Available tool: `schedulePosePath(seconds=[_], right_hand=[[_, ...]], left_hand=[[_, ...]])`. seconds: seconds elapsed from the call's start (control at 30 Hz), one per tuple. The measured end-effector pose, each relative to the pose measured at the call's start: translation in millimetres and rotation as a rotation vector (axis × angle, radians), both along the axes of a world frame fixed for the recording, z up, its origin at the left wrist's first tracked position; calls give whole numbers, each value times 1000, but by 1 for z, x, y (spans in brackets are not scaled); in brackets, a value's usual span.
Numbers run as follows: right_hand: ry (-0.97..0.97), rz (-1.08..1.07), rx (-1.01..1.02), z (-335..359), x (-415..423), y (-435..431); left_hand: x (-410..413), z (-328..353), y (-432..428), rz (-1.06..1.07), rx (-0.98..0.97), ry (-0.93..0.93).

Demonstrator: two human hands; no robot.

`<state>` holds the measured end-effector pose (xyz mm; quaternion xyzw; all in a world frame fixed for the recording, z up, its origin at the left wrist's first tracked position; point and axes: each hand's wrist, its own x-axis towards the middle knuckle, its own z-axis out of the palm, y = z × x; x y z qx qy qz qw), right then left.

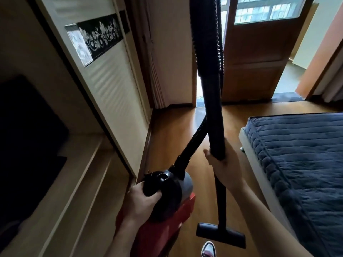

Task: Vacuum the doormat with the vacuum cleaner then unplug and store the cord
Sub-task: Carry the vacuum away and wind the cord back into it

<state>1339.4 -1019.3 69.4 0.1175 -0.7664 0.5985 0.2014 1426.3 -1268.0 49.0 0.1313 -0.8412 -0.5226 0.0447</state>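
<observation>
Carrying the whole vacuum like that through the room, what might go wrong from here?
The ribbed hose loops high above the right hand, so it might catch on the wooden door ahead. The floor nozzle dangles near the shoe and may trip the person. The left hand alone carries the red vacuum body close to the cabinet edge, so it could bump.

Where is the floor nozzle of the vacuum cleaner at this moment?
In the head view the floor nozzle hangs low and centre-right at the wand's lower end, below the right hand, beside the red vacuum body.
</observation>
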Motion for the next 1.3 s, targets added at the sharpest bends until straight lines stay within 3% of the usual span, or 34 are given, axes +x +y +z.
schedulePosePath(seconds=[0.23,0.8,1.3], right_hand=[[-23,51,-29,10,-152,43],[-8,69,23,-2,-427,61],[-45,56,33,-17,-751,37]], left_hand=[[-147,5,33,66,-6,17],[-401,-6,63,85,40,1],[-743,-29,38,2,-5,-102]])
